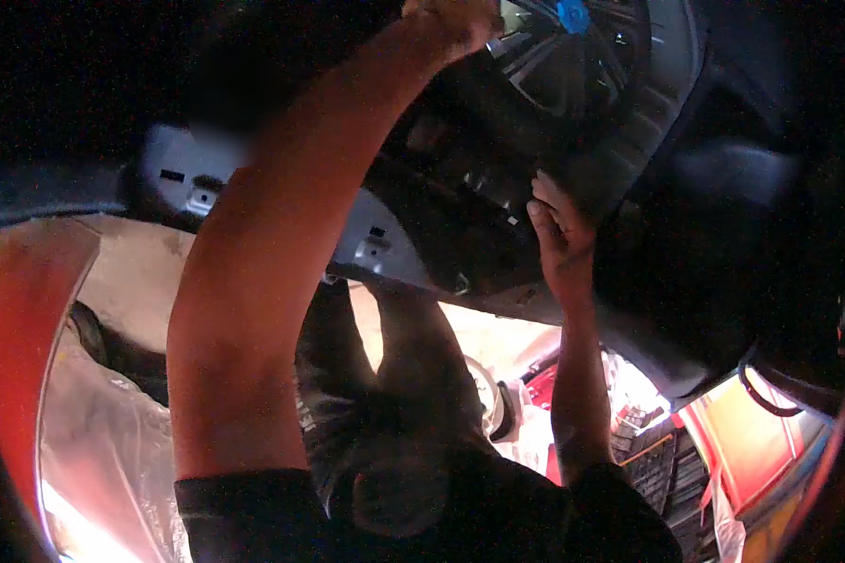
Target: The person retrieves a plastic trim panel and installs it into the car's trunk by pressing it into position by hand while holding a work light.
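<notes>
A wheel [526, 70] with dark spokes, a black tyre [662, 103] and a blue centre cap [573, 16] fills the upper right, cut off by the top edge. My left hand [458, 25] is closed at the left side of the wheel, its fingertips partly out of view. Lower down, my right hand [563, 230] is against the underside of the tyre, with the fingers bent and the thumb apart. Deep shadow hides the exact contact there.
Below the wheel runs a dark vehicle edge with metal brackets [376, 239]. A red panel [14, 310] and clear plastic sheeting [113, 450] are at the left. At lower right are a black crate-like grid [667, 474] and red-orange items [746, 441]. My legs [385, 375] stand beneath.
</notes>
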A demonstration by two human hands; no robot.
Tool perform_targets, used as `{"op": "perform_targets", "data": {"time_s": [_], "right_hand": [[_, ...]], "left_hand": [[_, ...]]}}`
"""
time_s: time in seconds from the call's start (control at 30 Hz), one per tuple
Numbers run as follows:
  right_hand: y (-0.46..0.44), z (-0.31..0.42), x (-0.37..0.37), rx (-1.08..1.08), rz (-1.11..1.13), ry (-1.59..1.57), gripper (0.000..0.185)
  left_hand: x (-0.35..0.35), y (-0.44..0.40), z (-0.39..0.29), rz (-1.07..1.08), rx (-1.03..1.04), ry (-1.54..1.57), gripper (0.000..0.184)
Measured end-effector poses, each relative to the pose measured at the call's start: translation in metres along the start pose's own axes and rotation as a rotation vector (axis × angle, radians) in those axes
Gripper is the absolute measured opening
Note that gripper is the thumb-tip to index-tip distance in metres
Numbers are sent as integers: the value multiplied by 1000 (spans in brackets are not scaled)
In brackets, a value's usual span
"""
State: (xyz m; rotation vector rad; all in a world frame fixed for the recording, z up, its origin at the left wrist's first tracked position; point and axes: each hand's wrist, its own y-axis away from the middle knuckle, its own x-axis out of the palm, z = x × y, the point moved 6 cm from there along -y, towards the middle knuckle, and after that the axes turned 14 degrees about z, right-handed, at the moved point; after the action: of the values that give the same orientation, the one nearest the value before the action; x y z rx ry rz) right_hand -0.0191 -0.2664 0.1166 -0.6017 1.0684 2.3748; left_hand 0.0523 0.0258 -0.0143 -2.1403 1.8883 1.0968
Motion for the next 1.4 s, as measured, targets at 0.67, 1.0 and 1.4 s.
{"op": "perform_targets", "data": {"time_s": [0.67,1.0,1.4], "right_hand": [[235,31,36,-374,229,33,21],[272,-57,98,-125,601,365,27],[261,-111,142,-164,486,372,22]], "left_hand": [[136,541,-83,381,-94,466,41],[170,696,-18,-159,-311,403,48],[-77,742,-86,365,409,1004,49]]}}
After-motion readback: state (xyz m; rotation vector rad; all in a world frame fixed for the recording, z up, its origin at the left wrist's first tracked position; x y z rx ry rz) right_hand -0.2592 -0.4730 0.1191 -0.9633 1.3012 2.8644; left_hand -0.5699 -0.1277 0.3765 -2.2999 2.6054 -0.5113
